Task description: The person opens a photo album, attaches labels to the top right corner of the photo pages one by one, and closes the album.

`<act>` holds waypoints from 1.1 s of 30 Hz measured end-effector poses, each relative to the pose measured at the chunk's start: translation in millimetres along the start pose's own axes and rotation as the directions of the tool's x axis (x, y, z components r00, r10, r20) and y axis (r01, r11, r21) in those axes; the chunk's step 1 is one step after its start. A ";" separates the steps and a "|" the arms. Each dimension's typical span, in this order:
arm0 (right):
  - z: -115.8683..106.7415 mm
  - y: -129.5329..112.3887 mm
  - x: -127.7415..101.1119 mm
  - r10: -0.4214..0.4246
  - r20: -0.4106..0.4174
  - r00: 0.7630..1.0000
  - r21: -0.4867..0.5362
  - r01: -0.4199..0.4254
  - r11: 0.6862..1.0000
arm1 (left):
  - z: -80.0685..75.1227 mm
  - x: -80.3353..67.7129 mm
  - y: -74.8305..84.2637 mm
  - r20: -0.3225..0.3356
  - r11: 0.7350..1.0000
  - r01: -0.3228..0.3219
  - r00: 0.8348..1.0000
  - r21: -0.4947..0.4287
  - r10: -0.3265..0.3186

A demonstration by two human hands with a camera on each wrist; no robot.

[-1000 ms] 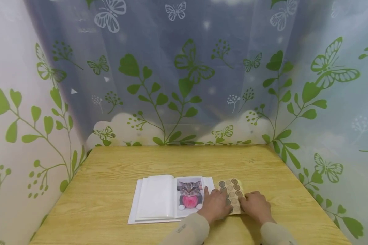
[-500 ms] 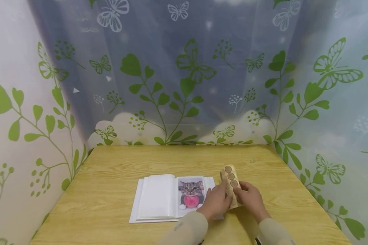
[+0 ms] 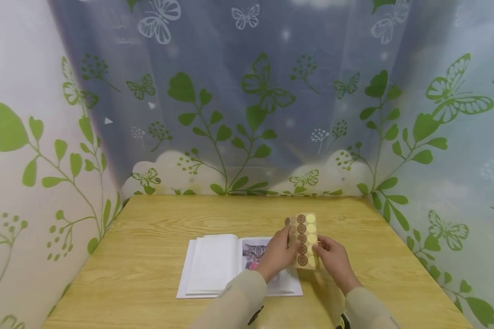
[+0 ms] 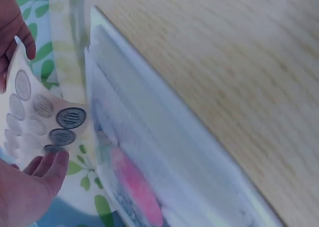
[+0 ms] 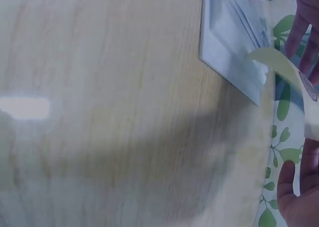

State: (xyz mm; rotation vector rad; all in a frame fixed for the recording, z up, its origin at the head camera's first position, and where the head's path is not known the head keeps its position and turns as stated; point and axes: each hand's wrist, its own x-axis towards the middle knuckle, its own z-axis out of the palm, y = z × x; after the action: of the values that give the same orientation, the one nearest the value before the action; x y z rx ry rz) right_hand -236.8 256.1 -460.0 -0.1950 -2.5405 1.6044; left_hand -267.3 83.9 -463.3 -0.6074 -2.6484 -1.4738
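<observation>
Upright above the table's right part is a sheet of round stickers (image 3: 302, 240), tan, with brown printed rounds and a column of plain yellow rounds on its right. My left hand (image 3: 277, 253) grips its left side, thumb in front and fingers mostly hidden behind. At the right edge, my right hand (image 3: 335, 262) pinches the sheet between thumb and fingers. The left wrist view shows the sheet bowed between both hands. An open photo album (image 3: 212, 265) lies on the table, its cat picture (image 3: 253, 255) partly covered by the left hand and forearm.
The wood-grain table (image 3: 148, 228) is bounded by a hanging curtain (image 3: 214, 137) with green leaves and butterflies at the back and both sides. The album's lower right corner lies under the left forearm side.
The sticker sheet has come up off the table and turned its printed face toward the head camera. Both hands rose with it, and the left hand shifted left over the cat picture.
</observation>
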 end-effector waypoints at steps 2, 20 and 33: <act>0.4 -3.0 0.8 0.001 0.011 1.000 0.022 -0.001 1.000 | -5.1 1.3 0.3 0.015 1.000 0.014 1.000 0.006 -0.014; -12.8 -23.1 8.5 -0.046 0.218 0.975 -0.004 0.048 0.999 | -53.8 23.9 -6.6 0.036 0.997 0.055 0.998 0.058 -0.057; -17.2 -24.1 16.2 -0.056 0.220 0.974 -0.088 0.077 0.993 | -67.7 14.0 -15.8 0.031 0.997 0.029 0.999 -0.073 -0.027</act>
State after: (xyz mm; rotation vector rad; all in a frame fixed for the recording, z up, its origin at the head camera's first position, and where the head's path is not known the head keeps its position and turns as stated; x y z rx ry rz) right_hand -250.5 263.9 -430.2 0.0602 -2.7555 1.5588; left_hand -295.7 24.9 -435.9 -0.6051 -2.6464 -1.5879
